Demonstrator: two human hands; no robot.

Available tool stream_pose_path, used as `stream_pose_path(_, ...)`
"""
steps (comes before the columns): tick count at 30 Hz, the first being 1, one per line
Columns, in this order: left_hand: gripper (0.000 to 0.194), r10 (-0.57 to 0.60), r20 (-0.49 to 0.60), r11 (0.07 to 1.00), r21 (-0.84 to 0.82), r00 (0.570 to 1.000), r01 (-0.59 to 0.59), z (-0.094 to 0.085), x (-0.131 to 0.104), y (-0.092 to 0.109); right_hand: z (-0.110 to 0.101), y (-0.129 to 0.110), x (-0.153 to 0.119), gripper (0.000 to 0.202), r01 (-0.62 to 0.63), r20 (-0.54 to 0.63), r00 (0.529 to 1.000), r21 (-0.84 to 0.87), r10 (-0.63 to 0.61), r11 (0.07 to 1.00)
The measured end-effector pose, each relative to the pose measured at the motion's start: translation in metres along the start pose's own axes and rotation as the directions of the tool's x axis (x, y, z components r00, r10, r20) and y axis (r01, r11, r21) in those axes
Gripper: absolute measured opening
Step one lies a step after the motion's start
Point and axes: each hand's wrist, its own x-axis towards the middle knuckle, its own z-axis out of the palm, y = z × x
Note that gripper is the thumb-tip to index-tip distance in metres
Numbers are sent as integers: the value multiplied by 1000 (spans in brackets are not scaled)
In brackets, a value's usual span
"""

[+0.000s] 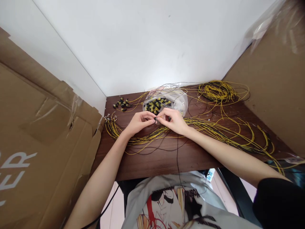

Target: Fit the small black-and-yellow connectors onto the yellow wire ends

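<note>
Over the middle of the brown table, my left hand [141, 122] pinches a small black connector [155, 119] between thumb and fingertips. My right hand [173, 121] meets it from the other side, its thumb and index finger closed at the connector's right end, where something small and yellowish shows; fingers partly hide it. Just behind the hands, a clear plastic bag [179, 103] lies with many black and yellow connectors [157, 104] in it. Below the hands runs a long bundle of yellow and black wires [143, 140]. A thin dark wire hangs over the table's front edge.
More connectors [122, 104] lie at the back left of the table [147, 162]. A coil of yellow and black wire [218, 91] sits at the back right. Cardboard [47, 133] stands on the left, another cardboard sheet [274, 86] on the right, and a white wall [154, 41] behind.
</note>
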Motion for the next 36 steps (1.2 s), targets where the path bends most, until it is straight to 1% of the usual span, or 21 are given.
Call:
stream_pose_path(14,30,-14,-1,1000,-17,1000,14,1,-1,0,3,2,-1,9,15,-7,1000,5,-15,1000)
stream_pose_path(23,30,-25,-4,1000,-6,1000,25,2,-2,3,2,1,-2,6,87,-9,996,-43,-88,995)
stream_pose_path(29,31,-44,4,998,-39,999,44,0,-2,2,1,2,-1,6,128,4,992,-65,-128,990)
stream_pose_path(32,30,-59,19,996,-68,998,61,-1,-2,2,1,2,-1,6,114,8,993,-56,-114,992)
stream_pose_path(36,29,-74,44,992,-102,996,78,-2,-2,3,2,1,-1,7,64,7,998,-22,-64,998)
